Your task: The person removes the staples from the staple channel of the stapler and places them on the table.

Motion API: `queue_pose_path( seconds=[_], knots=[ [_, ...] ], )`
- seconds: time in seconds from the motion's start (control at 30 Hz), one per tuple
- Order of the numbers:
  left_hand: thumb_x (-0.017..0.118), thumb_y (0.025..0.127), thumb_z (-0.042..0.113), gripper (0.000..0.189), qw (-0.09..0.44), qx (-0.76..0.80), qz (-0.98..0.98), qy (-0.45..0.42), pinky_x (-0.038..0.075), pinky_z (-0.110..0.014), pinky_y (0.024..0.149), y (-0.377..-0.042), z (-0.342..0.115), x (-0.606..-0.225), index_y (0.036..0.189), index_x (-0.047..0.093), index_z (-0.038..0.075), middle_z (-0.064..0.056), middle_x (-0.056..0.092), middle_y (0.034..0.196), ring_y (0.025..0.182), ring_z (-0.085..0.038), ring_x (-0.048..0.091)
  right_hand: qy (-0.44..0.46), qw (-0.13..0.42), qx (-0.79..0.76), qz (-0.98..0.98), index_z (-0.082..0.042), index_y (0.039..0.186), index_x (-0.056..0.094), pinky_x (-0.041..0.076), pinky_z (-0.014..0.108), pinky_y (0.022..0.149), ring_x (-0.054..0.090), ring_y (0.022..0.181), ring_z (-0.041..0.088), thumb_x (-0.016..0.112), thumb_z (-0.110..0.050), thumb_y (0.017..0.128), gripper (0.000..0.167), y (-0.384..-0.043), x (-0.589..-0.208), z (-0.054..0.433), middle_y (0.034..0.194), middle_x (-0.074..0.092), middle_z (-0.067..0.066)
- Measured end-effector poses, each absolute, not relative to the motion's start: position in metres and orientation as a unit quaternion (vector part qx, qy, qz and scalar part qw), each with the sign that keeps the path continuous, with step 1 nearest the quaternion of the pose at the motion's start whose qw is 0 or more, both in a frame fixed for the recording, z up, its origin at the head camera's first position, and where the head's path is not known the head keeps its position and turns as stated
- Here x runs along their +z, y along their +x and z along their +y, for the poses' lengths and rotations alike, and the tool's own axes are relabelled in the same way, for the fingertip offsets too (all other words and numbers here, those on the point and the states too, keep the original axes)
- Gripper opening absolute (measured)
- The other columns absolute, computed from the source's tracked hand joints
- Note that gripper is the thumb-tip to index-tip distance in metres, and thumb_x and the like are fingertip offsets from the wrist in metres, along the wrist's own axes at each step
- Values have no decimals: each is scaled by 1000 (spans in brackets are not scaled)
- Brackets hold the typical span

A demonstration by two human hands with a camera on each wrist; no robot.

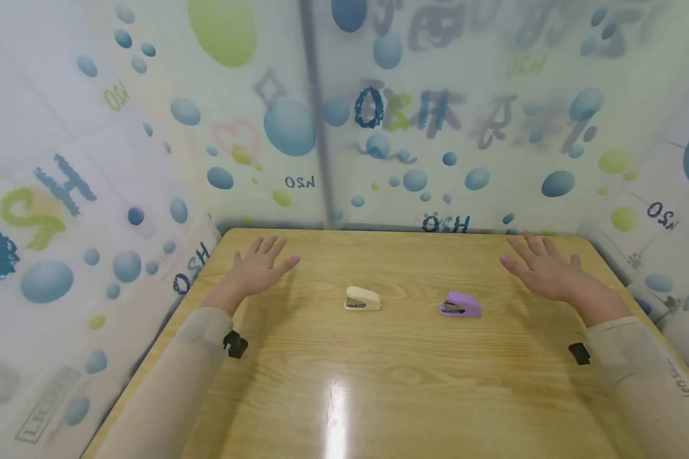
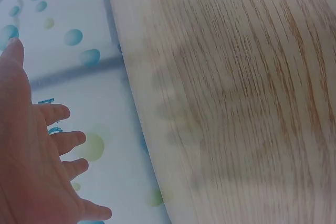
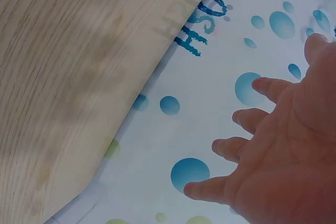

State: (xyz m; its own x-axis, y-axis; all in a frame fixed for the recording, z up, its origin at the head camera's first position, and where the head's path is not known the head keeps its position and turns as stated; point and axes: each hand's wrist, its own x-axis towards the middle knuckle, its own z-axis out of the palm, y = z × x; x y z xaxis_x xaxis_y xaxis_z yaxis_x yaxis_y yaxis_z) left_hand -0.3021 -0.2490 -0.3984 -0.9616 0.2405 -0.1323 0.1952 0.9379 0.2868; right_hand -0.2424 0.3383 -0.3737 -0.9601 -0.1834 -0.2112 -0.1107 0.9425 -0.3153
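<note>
Two small staplers rest on the wooden table: a cream stapler (image 1: pixel 363 299) near the middle and a purple stapler (image 1: pixel 460 305) to its right. Spread wide and holding nothing, my left hand (image 1: pixel 257 269) hovers over the table's left side, with the cream stapler the nearer of the two. On the right side, my right hand (image 1: pixel 545 271) is likewise spread with bare fingers, up and to the right of the purple stapler. Both wrist views show straight, parted fingers on the left hand (image 2: pixel 39 161) and the right hand (image 3: pixel 283 140), with no stapler in sight.
The light wooden table (image 1: pixel 402 382) reaches back to a pale curtain (image 1: pixel 390 146) printed with bubbles and lettering. More of this printed sheeting (image 1: pixel 69 210) hangs along both sides. Each sleeve cuff carries a small black device (image 1: pixel 235 344).
</note>
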Motion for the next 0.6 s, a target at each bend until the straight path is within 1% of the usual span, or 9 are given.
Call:
queue_pose_path(
  seconds=[0.17, 0.4, 0.6],
  knots=[
    [21, 100, 86, 100, 84, 136, 981, 113, -5, -85, 119, -303, -247, -399, 173, 11, 18, -18, 9, 180, 166, -48, -1, -81, 119, -159, 977, -12, 172, 0, -10, 93, 105, -13, 155, 66, 24, -69, 110, 88, -244, -373, 331, 175, -13, 31],
    [22, 101, 85, 99, 82, 129, 981, 120, -4, -85, 119, -301, -242, -393, 173, 11, 18, -18, 8, 180, 166, -48, 0, -92, 105, -140, 980, -11, 172, 5, -4, 92, 110, -9, 157, 63, 25, -70, 110, 88, -248, -363, 312, 176, -8, 28],
    [22, 100, 85, 99, 65, 120, 981, 136, 0, -84, 121, -298, -233, -383, 173, 13, 19, -16, 8, 180, 167, -44, 3, -109, 106, -144, 978, -14, 173, 5, -7, 90, 111, -10, 158, 62, 26, -70, 109, 87, -253, -351, 293, 178, -11, 24]
  ],
)
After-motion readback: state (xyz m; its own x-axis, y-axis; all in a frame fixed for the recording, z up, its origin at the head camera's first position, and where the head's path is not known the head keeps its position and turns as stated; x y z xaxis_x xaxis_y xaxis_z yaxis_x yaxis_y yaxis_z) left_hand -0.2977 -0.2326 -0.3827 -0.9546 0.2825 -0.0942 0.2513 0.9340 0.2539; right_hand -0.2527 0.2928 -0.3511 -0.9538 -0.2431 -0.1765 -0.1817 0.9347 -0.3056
